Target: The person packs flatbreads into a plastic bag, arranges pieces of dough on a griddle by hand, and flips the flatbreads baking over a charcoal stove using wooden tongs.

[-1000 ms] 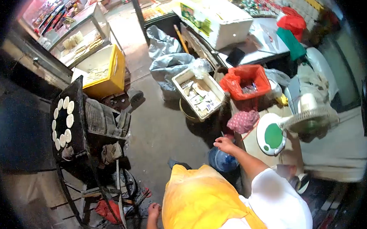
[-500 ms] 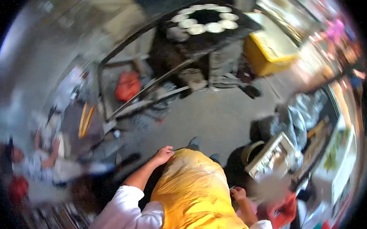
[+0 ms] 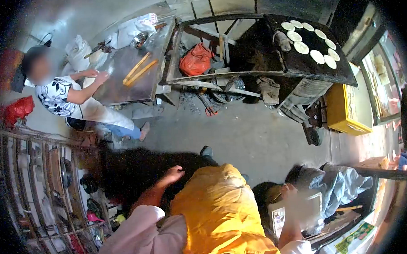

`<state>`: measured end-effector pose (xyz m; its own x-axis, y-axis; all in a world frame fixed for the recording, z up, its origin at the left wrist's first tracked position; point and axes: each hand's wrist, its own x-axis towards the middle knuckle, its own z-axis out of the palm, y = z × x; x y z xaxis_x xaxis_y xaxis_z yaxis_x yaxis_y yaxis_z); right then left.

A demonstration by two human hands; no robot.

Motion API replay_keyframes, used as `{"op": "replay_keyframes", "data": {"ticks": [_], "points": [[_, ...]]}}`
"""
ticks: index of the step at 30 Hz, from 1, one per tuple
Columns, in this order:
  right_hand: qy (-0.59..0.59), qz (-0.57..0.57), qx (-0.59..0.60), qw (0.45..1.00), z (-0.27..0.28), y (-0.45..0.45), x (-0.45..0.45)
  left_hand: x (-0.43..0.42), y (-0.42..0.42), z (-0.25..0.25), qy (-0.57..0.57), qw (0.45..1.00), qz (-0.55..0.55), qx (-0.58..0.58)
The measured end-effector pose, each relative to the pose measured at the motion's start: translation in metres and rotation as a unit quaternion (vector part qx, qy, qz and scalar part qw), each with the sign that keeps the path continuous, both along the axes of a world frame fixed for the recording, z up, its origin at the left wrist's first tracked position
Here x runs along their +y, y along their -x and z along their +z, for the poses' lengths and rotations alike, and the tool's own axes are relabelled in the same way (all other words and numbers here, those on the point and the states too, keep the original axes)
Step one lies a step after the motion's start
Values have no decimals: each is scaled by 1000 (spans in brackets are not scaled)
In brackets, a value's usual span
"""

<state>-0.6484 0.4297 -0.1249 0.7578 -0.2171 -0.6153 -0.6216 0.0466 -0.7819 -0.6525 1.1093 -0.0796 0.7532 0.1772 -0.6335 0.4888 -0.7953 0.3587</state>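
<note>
My left hand (image 3: 173, 174) hangs in the air just left of the yellow apron (image 3: 221, 212) on my body, its fingers loosely bent and apart, with nothing seen in it. Reaching forward on the right, my right hand (image 3: 286, 191) is by a pale framed box (image 3: 276, 218) and a dark round container (image 3: 266, 194). A blurred patch hides part of that hand and the box, so its fingers and any contact are unclear. Across the floor, several flat white dough rounds (image 3: 317, 56) lie in a ring on a black griddle (image 3: 315, 40), with a crumpled grey cloth (image 3: 281, 41) at its edge.
At left a seated person (image 3: 59, 90) works at a table (image 3: 115, 87) bearing two yellow sticks (image 3: 139, 71). A red bag (image 3: 196, 59) sits inside a metal frame (image 3: 228, 76). A yellow crate (image 3: 343, 112) stands right of the griddle. Slatted racks (image 3: 47, 188) line the lower left; grey plastic sheeting (image 3: 335, 185) lies right.
My view has swung left, so the griddle and table sit further right and the seated person shows more fully. My right hand has moved forward from beside the apron toward the framed box.
</note>
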Motion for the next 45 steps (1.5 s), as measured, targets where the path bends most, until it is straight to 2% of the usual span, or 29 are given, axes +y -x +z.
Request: {"op": "replay_keyframes", "data": {"ticks": [1,2,4,7,8,9,10,11,12,13,14,15,17,18,19,20,21,23,26,29,31,33,35,37,39,41,42,43,45], "points": [[-106,-27,-2,994,0,-13,11,-2,-7,9,1,1000,3,0],[-105,-26,-1,994,-1,-20,24,-4,-16,21,31,999,33,-5],[-13,27,-10,1000,-2,-20,56,-2,-33,39,61,995,71,-27],[27,54,-7,998,-1,0,98,31,-60,17,114,990,80,-27],[37,9,18,999,8,12,114,41,-67,11,89,993,46,-66],[11,6,29,999,28,21,128,52,-78,5,101,993,36,-54],[88,18,77,993,33,34,139,49,-96,31,108,993,44,-17],[158,28,134,978,39,48,152,58,-115,32,102,994,45,18],[165,-18,147,975,51,66,164,78,-124,10,128,991,33,29],[201,0,177,963,60,81,177,60,-144,55,157,981,76,81],[232,20,207,950,67,93,191,78,-149,27,176,980,58,71],[205,11,243,948,95,91,210,86,-159,21,183,976,71,90],[276,-2,208,938,103,116,242,92,-181,22,199,970,69,118],[265,19,239,934,103,123,251,95,-193,24,195,969,11,148],[314,8,233,920,95,137,265,95,-203,22,187,966,13,177],[290,-24,240,926,103,141,277,94,-213,17,177,963,19,203],[249,-50,285,924,131,131,285,93,-223,8,170,958,-27,227],[243,-136,276,920,135,146,300,79,-249,-1,136,951,-71,270],[231,-188,277,913,154,157,304,45,-280,-9,123,950,-121,261],[235,-266,232,905,151,175,286,10,-290,0,157,951,-138,228],[278,-375,195,862,159,185,237,-29,-288,10,207,954,-101,190],[337,-457,115,815,171,197,172,-64,-278,25,204,955,-118,182],[436,-460,120,764,174,221,95,-99,-267,32,201,954,-138,174],[451,-473,126,746,191,238,22,-124,-249,37,186,952,-138,201],[550,-474,112,678,167,263,-49,-158,-228,54,148,957,-164,190],[257,-633,58,728,200,244,-97,-180,-212,61,141,960,-141,198],[157,-670,15,725,181,257,-129,-189,-205,64,139,962,-131,193],[68,-695,35,715,192,251,-151,-196,-198,69,138,962,-135,195],[-60,-754,-17,654,185,248,-182,-207,-187,78,142,967,-112,177]]}}
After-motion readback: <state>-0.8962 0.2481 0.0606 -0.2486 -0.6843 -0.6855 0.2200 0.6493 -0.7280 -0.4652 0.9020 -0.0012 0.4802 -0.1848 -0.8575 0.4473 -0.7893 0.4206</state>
